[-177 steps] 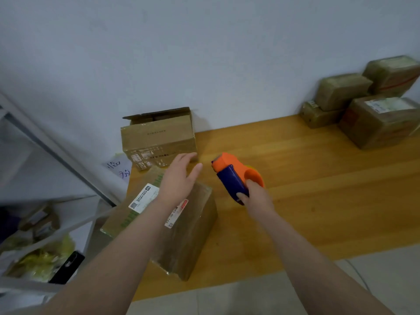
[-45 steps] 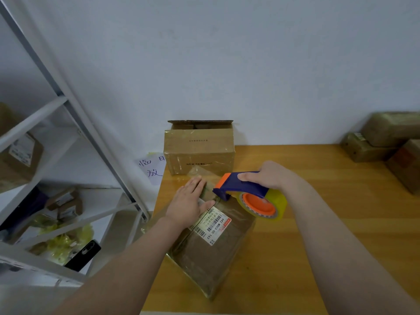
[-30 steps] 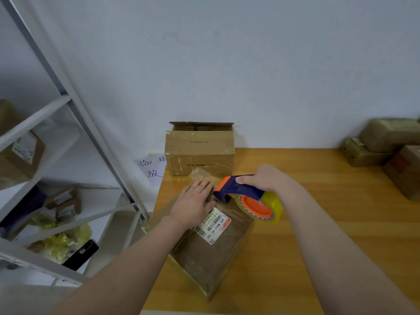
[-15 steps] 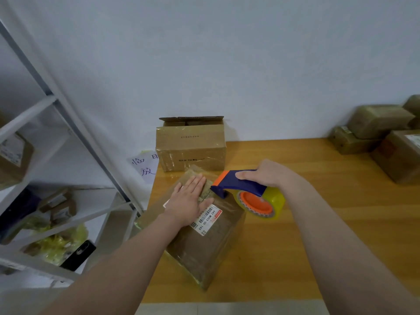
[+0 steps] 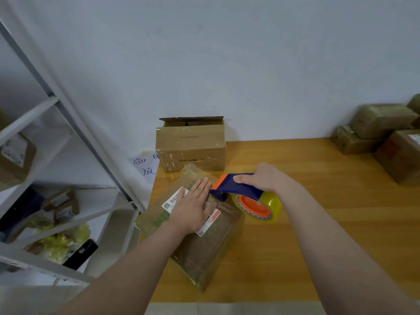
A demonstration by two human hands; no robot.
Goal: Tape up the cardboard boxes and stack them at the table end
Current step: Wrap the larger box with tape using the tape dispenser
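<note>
- My left hand (image 5: pixel 193 208) lies flat on top of the labelled cardboard box (image 5: pixel 204 246) near the left end of the bench (image 5: pixel 318 201), fingers (image 5: pixel 203 188) straight, pressing it down
- My right hand (image 5: pixel 261 181) is curled round the handle of the tape dispenser (image 5: pixel 236 189); its front edge touches the box top just beside my left fingertips, and the yellowish tape roll (image 5: pixel 271 204) hangs off the box's right side
- The box shines with clear film, so I judge it partly taped, and I am laying or finishing a strip
- Done, as far as I see: several wrapped boxes (image 5: pixel 381 137) sit stacked at the far right end
- Left: the open-flapped box (image 5: pixel 191 148) against the wall looks unsealed on top, and both boxes have yet to join the stack
</note>
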